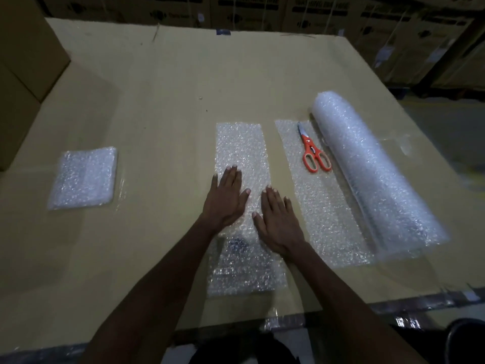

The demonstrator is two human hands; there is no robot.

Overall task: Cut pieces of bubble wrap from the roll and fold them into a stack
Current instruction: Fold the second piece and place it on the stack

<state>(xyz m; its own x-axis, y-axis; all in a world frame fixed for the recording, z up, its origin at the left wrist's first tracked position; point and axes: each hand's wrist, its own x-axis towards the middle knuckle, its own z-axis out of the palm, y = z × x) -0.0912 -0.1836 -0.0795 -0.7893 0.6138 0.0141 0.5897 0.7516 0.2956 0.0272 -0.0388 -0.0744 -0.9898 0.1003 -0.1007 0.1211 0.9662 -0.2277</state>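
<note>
Head camera shows me a cardboard-covered surface (162,82) with both hands flat on a long cut strip of bubble wrap (240,145) in the middle. I see the left hand (227,199) pressing on the strip with straight fingers, the grip spread and holding nothing. The right hand (279,224) lies just beside it on the right edge of the same strip, fingers also straight and spread. The near end of this strip looks doubled over, but I cannot tell this surely. To the right lies the roll of bubble wrap (367,166), with its loose end (325,206) unrolled flat toward the strip. Orange-handled scissors (312,151) rest on this loose end, closed, just beside the roll. Well apart on the left lies a stack of folded pieces (84,177). Cardboard boxes (262,6) stand behind the surface.
</note>
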